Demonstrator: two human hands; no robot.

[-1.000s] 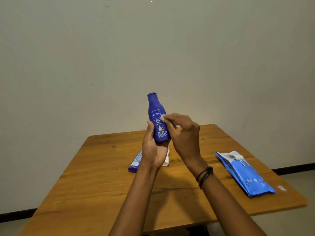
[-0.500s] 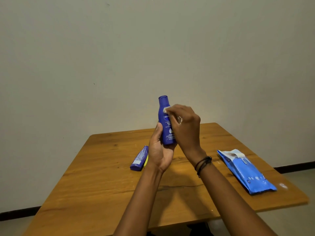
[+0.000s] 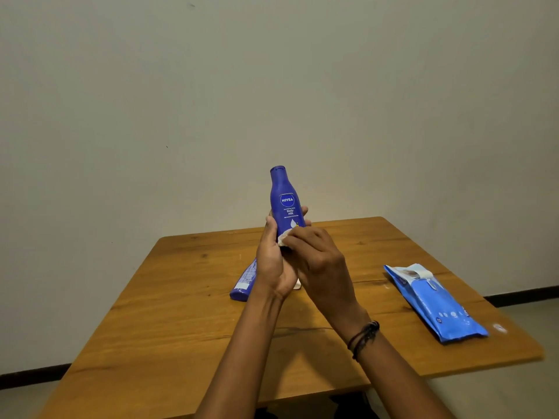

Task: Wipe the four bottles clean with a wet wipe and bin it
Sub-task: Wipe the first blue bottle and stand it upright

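Fingers [image 3: 271, 226] of my left hand [image 3: 272, 267] clamp the bottle [image 3: 284, 201] upright over the middle of the desk [image 3: 181, 328]. Right hand [image 3: 320, 261] pinches the wipe [image 3: 283, 238] against its lower front. Best to turn it slowly, rubbing every side.

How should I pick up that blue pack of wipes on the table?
Probably from above, across its narrow middle. The wipes pack lies flat on the table, long and thin, so thumb and fingers fit over its two long sides. Stay off the flap end, which looks peeled up. The right hand is nearer, though it holds a wipe now.
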